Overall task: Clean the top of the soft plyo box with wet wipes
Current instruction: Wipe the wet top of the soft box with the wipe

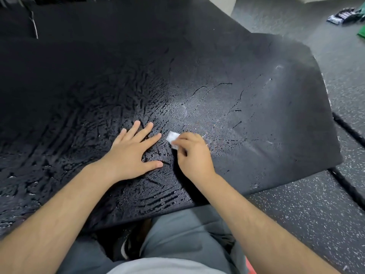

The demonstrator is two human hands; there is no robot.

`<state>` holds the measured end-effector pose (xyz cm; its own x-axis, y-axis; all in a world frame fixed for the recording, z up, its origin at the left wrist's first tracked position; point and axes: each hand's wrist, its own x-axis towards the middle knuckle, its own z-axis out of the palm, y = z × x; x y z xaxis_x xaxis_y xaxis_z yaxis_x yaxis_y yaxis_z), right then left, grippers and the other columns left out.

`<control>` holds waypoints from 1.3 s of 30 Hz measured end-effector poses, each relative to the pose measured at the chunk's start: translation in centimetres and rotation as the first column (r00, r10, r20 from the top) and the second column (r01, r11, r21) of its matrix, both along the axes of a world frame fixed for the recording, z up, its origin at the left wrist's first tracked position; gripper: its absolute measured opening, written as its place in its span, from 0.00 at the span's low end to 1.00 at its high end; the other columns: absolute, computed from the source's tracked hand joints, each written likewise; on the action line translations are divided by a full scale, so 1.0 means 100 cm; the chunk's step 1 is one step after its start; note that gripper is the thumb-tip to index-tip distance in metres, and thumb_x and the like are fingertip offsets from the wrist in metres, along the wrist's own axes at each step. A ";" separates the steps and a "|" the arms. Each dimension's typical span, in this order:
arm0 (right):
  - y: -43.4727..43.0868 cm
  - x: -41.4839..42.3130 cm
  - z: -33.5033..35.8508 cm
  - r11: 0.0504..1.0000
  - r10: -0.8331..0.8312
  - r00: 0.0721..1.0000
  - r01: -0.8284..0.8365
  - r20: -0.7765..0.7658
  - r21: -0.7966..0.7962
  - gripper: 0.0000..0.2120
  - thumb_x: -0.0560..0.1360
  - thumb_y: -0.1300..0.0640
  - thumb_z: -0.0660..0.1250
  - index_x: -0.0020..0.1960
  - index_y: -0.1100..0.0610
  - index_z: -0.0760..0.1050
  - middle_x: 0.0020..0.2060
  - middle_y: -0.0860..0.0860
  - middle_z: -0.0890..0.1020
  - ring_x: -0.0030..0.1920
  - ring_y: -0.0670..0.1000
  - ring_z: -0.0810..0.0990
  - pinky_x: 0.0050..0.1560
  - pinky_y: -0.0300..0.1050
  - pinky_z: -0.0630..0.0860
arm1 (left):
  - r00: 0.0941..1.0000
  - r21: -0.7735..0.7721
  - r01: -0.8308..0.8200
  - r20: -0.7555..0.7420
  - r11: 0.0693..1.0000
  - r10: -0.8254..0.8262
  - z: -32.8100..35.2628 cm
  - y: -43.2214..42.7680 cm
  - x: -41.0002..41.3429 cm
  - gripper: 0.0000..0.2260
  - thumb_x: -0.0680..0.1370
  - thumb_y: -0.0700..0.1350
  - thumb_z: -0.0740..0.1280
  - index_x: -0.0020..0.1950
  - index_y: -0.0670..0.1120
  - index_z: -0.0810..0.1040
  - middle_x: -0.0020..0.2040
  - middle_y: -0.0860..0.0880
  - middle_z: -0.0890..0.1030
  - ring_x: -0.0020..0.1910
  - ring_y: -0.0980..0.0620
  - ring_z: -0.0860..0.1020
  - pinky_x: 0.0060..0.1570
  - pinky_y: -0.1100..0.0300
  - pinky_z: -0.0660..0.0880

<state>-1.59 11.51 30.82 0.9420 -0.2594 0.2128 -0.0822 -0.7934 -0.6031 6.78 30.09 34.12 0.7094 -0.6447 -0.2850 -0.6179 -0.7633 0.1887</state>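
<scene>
The black plyo box top (pixel 256 91) spreads before me, streaked wet on the left and middle and duller on the right. My right grip (pixel 194 155) pinches a small crumpled wet wipe (pixel 173 139) against it, near the front edge. Just beside it, my left grip (pixel 132 153) lies flat with fingers spread, holding nothing. Speckled floor (pixel 296 214) runs along the right, and a dark-and-white packet (pixel 338 16) lies well apart at the far corner.

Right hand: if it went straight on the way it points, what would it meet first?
Probably the fingers of the left hand, flat on the wet black plyo box top; the crumpled white wet wipe pinched in the right hand would touch them first.
</scene>
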 end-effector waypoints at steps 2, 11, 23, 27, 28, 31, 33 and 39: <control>-0.006 0.014 0.001 1.000 0.010 1.000 -0.010 0.006 0.028 0.10 0.75 0.67 0.67 0.49 0.57 0.86 0.49 0.49 0.83 0.52 0.54 0.77 0.54 0.39 0.68 | 1.000 0.002 -0.001 -0.007 1.000 0.001 0.000 -0.001 0.000 0.39 0.73 0.74 0.56 0.79 0.64 0.44 0.79 0.59 0.35 0.78 0.52 0.31 0.76 0.48 0.35; 0.012 0.010 0.001 0.997 0.042 0.998 -0.044 0.040 0.065 0.11 0.75 0.66 0.66 0.49 0.57 0.86 0.49 0.49 0.84 0.52 0.54 0.77 0.55 0.36 0.68 | 1.000 0.065 -0.001 0.027 0.998 0.000 0.020 -0.010 -0.002 0.35 0.76 0.71 0.59 0.80 0.61 0.55 0.82 0.55 0.47 0.81 0.48 0.43 0.78 0.48 0.47; -0.010 0.013 -0.003 0.995 -0.041 0.999 0.039 0.027 0.087 0.14 0.73 0.71 0.66 0.47 0.56 0.86 0.49 0.48 0.85 0.53 0.53 0.79 0.56 0.38 0.70 | 0.993 0.118 0.000 0.115 0.993 -0.014 0.024 -0.046 0.057 0.49 0.69 0.73 0.66 0.81 0.61 0.42 0.82 0.56 0.41 0.80 0.41 0.41 0.76 0.39 0.48; -0.038 0.057 0.001 0.992 -0.107 0.993 0.103 0.057 0.067 0.14 0.74 0.70 0.65 0.54 0.59 0.84 0.52 0.51 0.83 0.54 0.54 0.79 0.57 0.41 0.72 | 0.994 0.087 -0.004 0.107 0.996 -0.005 0.026 -0.046 0.060 0.49 0.68 0.73 0.66 0.81 0.61 0.43 0.81 0.57 0.42 0.80 0.42 0.43 0.76 0.40 0.50; -0.045 0.069 0.004 0.988 -0.143 0.988 0.139 0.061 0.065 0.13 0.75 0.70 0.64 0.55 0.60 0.83 0.53 0.51 0.82 0.55 0.54 0.78 0.58 0.42 0.72 | 0.995 0.086 -0.002 0.096 0.996 -0.006 0.027 -0.046 0.060 0.49 0.68 0.73 0.66 0.81 0.61 0.43 0.81 0.57 0.43 0.80 0.42 0.43 0.76 0.40 0.50; -0.047 0.080 0.007 0.973 -0.212 0.974 0.202 0.075 0.115 0.12 0.76 0.70 0.64 0.54 0.62 0.83 0.54 0.53 0.82 0.55 0.55 0.78 0.58 0.39 0.69 | 0.996 0.072 0.005 0.084 0.997 -0.011 0.026 -0.042 0.061 0.49 0.68 0.74 0.65 0.81 0.61 0.43 0.81 0.57 0.43 0.80 0.43 0.43 0.76 0.40 0.49; -0.029 0.071 0.004 0.990 -0.133 0.988 0.129 0.080 0.064 0.14 0.74 0.71 0.64 0.53 0.60 0.84 0.54 0.52 0.83 0.55 0.55 0.78 0.58 0.42 0.71 | 0.994 0.065 0.005 0.112 0.998 -0.012 0.022 -0.042 0.061 0.49 0.68 0.74 0.65 0.81 0.61 0.44 0.82 0.57 0.44 0.80 0.44 0.43 0.76 0.40 0.50; -0.025 0.100 0.007 0.984 0.092 0.992 -0.077 0.089 -0.162 0.17 0.70 0.74 0.62 0.51 0.59 0.82 0.52 0.51 0.81 0.54 0.58 0.74 0.48 0.54 0.77 | 0.993 -0.048 -0.076 0.087 0.996 0.080 0.019 -0.042 0.058 0.54 0.68 0.70 0.70 0.82 0.53 0.42 0.81 0.59 0.46 0.81 0.48 0.44 0.77 0.43 0.49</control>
<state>8.38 9.00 31.54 0.9323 -0.1353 0.3353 0.0418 -0.8808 -0.4716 12.56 25.85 36.06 0.7792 -0.5970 -0.1909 -0.5727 -0.8019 0.1700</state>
